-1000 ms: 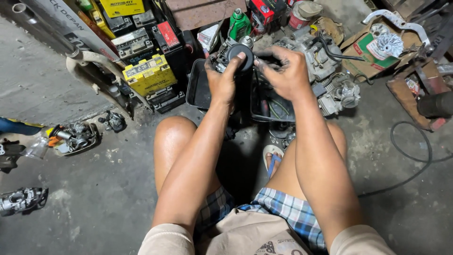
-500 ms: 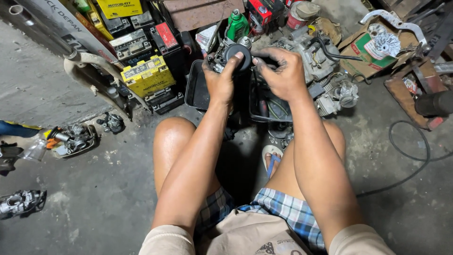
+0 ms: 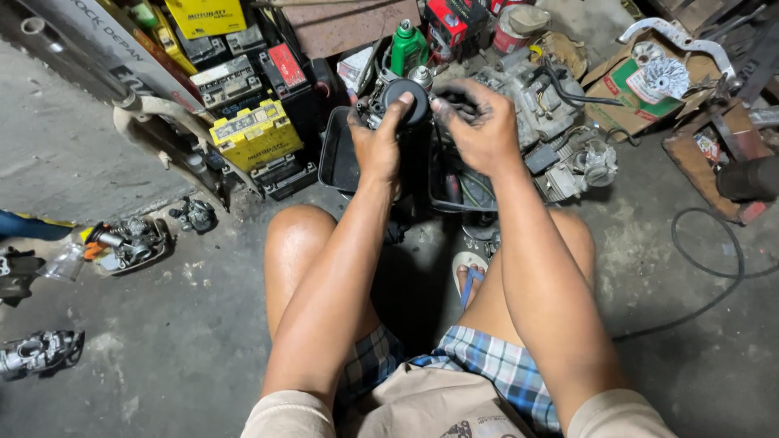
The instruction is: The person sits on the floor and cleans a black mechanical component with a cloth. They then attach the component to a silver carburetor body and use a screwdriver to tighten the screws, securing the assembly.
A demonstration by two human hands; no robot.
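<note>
Ideally, left hand (image 3: 380, 144) clamps the carburetor (image 3: 398, 101) steady over the black tray (image 3: 337, 158) while right hand (image 3: 480, 123) pinches its side fitting.

Carburetor (image 3: 402, 101) above tray (image 3: 337, 158) on floor | batteries (image 3: 251, 134) left | engine (image 3: 540, 105) right | bottle (image 3: 408, 47) behind

Motor repair workshop: stacked batteries (image 3: 253, 134), an engine block (image 3: 531, 97), loose metal parts (image 3: 130, 242) and cable (image 3: 714, 268) cover the concrete floor (image 3: 122, 357).
</note>
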